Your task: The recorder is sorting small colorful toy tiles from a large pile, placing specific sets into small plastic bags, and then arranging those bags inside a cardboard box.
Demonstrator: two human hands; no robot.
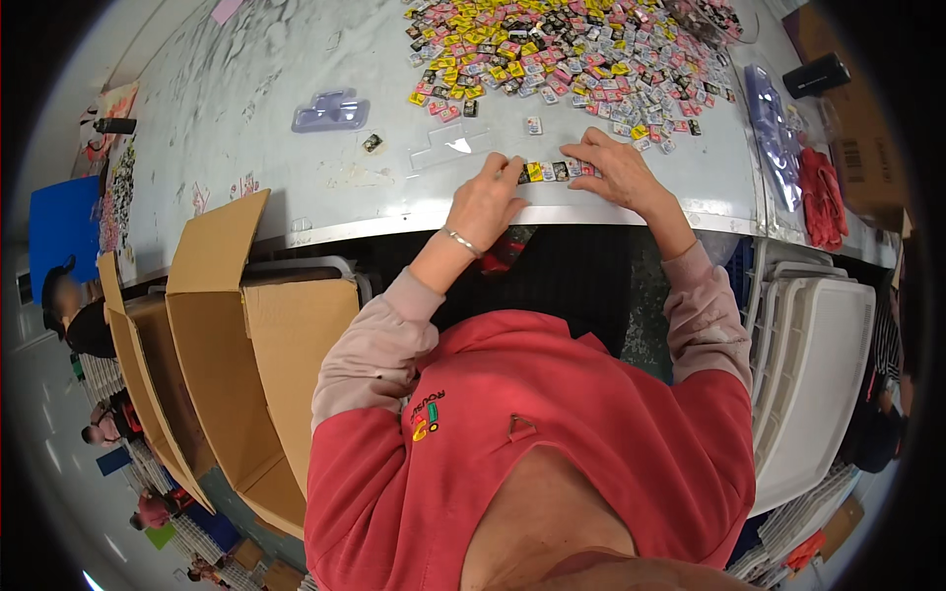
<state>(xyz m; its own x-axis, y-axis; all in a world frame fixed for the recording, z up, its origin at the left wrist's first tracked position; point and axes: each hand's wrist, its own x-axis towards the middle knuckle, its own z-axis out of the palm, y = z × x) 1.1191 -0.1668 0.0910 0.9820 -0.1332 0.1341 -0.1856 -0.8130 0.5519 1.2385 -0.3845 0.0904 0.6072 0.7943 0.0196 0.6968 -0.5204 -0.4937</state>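
Note:
A short row of small printed packets (548,171), yellow, black, white and pink, lies near the table's front edge between my hands. My left hand (480,204) presses its bent fingers and thumb against the left end of the row. At the right end, my right hand (619,174) has its thumb and fingers closed round the last pieces. Just beyond my left hand is a clear plastic sheet (448,148) with a stepped outline. A single white packet (534,125) and a dark one (371,143) lie apart on the table.
A large heap of mixed small packets (572,59) covers the table's far middle. A purple-tinted plastic tray (330,110) sits far left. Stacked trays (772,138), a red cloth (823,197) and a black bottle (817,75) are right. An open cardboard box (212,335) stands left, below the table.

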